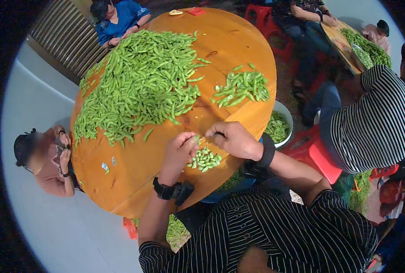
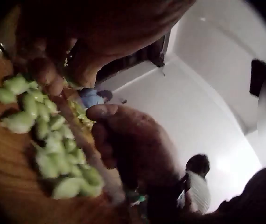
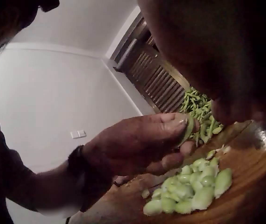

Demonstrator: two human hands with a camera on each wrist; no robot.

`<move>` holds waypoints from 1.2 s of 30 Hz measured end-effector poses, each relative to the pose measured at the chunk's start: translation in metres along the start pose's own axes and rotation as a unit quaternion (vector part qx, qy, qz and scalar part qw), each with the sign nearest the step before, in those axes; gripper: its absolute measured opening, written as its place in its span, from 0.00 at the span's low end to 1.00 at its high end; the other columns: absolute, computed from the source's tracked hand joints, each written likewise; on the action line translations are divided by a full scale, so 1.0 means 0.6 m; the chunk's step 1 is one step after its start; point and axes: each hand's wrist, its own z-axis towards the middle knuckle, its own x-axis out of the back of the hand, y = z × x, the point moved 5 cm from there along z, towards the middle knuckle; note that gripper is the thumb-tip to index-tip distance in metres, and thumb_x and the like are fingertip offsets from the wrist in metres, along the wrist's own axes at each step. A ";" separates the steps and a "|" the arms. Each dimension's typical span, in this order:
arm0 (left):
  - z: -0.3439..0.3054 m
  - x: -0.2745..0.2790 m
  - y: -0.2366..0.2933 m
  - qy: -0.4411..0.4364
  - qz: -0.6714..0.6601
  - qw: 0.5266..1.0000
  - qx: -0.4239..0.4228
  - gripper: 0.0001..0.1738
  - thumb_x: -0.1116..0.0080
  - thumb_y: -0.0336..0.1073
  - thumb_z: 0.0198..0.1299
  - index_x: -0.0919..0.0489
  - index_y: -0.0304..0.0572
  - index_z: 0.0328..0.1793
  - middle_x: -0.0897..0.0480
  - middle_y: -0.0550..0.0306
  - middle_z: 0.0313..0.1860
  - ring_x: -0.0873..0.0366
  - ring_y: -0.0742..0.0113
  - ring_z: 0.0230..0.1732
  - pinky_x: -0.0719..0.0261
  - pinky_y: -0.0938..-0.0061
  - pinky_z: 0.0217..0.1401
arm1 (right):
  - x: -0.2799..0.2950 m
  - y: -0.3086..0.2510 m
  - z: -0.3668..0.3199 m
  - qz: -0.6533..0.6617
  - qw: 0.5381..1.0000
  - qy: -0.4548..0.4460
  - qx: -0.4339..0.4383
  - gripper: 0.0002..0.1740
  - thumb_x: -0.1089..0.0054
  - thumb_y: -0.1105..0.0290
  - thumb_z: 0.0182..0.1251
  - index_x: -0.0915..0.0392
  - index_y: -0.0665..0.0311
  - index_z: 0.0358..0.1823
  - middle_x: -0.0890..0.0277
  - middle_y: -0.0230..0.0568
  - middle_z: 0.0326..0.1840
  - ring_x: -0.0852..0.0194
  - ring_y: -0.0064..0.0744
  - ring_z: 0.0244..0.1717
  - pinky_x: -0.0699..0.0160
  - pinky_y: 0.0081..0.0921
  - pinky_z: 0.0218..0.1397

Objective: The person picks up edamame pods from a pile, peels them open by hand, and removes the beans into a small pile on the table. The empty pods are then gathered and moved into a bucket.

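My left hand [image 1: 179,152] pinches a green pod [image 1: 197,139] between thumb and fingers; in the right wrist view the pod [image 3: 187,129] stands up at the left hand's [image 3: 140,142] fingertips. My right hand [image 1: 237,139] is just to its right, its fingers curled round a small dark item [image 1: 219,134] too small to make out. Below both hands lies a small pile of shelled pale green beans [image 1: 205,159], also close up in the left wrist view [image 2: 58,151]. A large heap of whole pods [image 1: 139,82] covers the table's far left part.
Flattened pods [image 1: 243,87] lie at the right of the round wooden table [image 1: 230,41]. A white bucket [image 1: 290,119] with pods stands beyond the right edge, near a red stool [image 1: 318,157]. People sit at the far side and left; one in stripes [image 1: 377,120] is at right.
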 end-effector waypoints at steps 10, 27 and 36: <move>-0.013 -0.033 0.003 -0.016 0.002 0.999 -0.048 0.07 0.43 0.31 0.63 0.25 0.37 0.44 0.19 0.61 0.30 0.28 0.81 0.25 0.29 0.84 0.27 | -0.008 0.003 -0.010 0.043 0.996 -0.058 -0.047 0.10 0.45 0.76 0.61 0.21 0.71 0.43 0.19 0.44 0.32 0.21 0.29 0.32 0.24 0.26 0.38; -0.047 -0.055 0.055 0.059 0.259 0.934 -0.239 0.03 0.44 0.28 0.60 0.25 0.37 0.37 0.20 0.52 0.26 0.22 0.66 0.25 0.26 0.71 0.30 | -0.024 0.006 -0.010 -0.134 0.990 -0.002 0.041 0.08 0.46 0.73 0.56 0.24 0.68 0.36 0.24 0.59 0.28 0.23 0.60 0.33 0.24 0.48 0.38; -0.008 -0.035 -0.002 -0.062 -0.033 0.995 -0.067 0.05 0.45 0.29 0.63 0.28 0.39 0.43 0.20 0.57 0.28 0.25 0.73 0.24 0.29 0.77 0.26 | -0.022 0.005 -0.003 -0.022 0.997 -0.057 0.039 0.07 0.48 0.74 0.57 0.26 0.68 0.36 0.25 0.58 0.28 0.23 0.58 0.32 0.24 0.45 0.36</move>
